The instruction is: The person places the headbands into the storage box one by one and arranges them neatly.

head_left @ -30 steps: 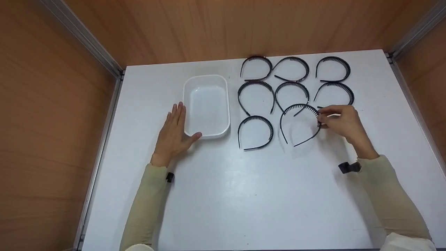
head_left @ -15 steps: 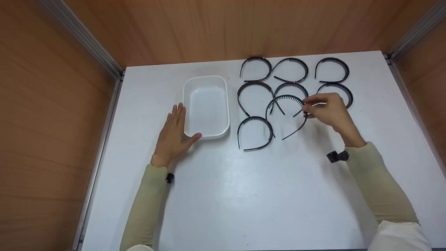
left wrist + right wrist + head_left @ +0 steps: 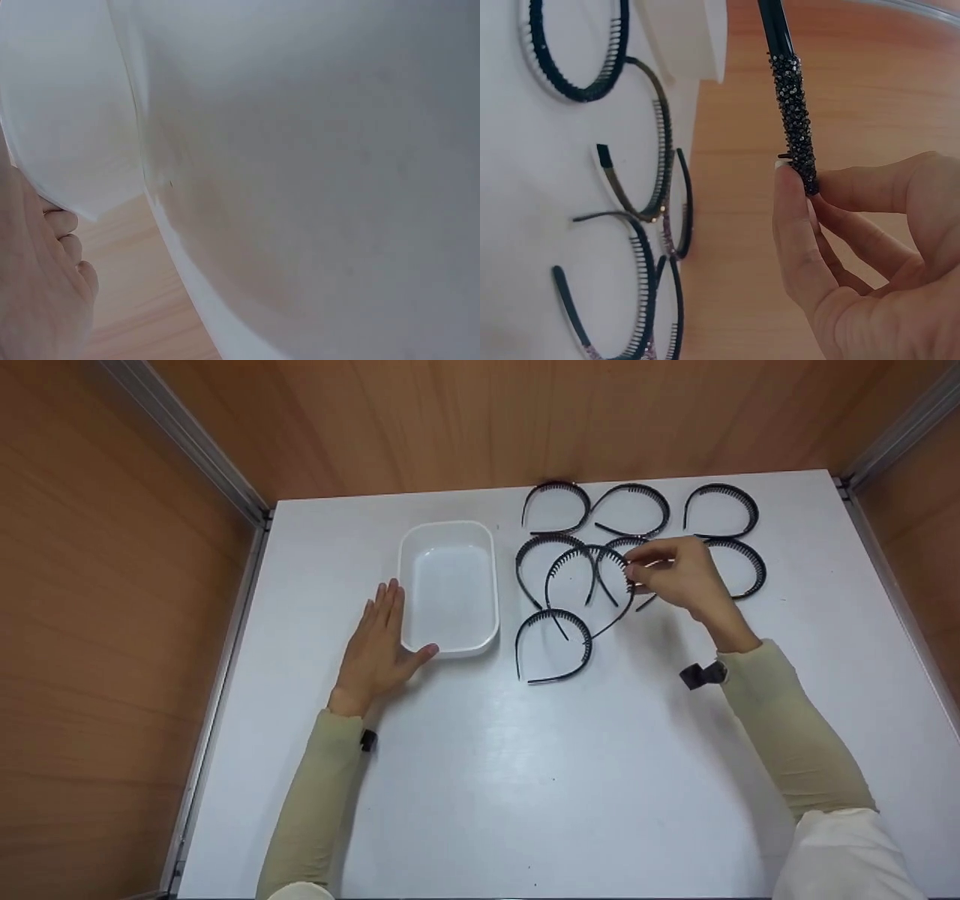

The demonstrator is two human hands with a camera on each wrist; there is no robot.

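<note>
My right hand pinches a black toothed headband between thumb and fingers, raised above the table. In the right wrist view, a stretch of this headband shows dark glittery beads. Its loop overlaps other headbands lying beneath it in the head view. My left hand rests against the left side of a white rectangular tray, fingers extended and thumb at the near rim. Only part of the left hand and the tray's pale wall appear in the left wrist view. Nothing lies inside the tray.
Several black headbands lie in rows right of the tray, including a near one and a far-right one. All stand on a white table. A wooden panel rises behind, with others at both sides.
My right hand has carried the pinched headband leftward and away from me, over the middle headbands toward the tray. The left hand has stayed at the tray.
</note>
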